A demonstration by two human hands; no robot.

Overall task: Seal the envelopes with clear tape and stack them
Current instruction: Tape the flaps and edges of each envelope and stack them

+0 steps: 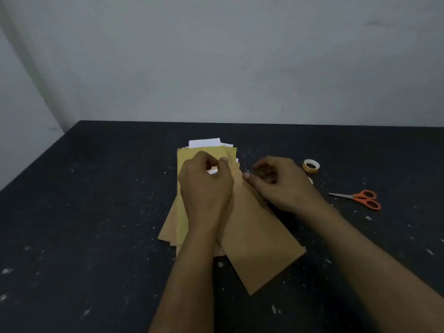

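Many brown envelopes point(179, 219) lie piled on the desk point(96, 212). My left hand point(206, 186) pinches white paper point(213, 171) at the pile's top. My right hand point(280, 185) is curled beside the tilted top envelope point(257, 239); I cannot tell if it holds anything. Tape roll point(311, 166) and scissors point(362, 199) lie further right.

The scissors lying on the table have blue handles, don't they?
Not quite. The head view shows the scissors lying on the table, but their handles are orange, not blue.

Brown envelopes point(254, 239) fanned beside tape roll point(311, 166)
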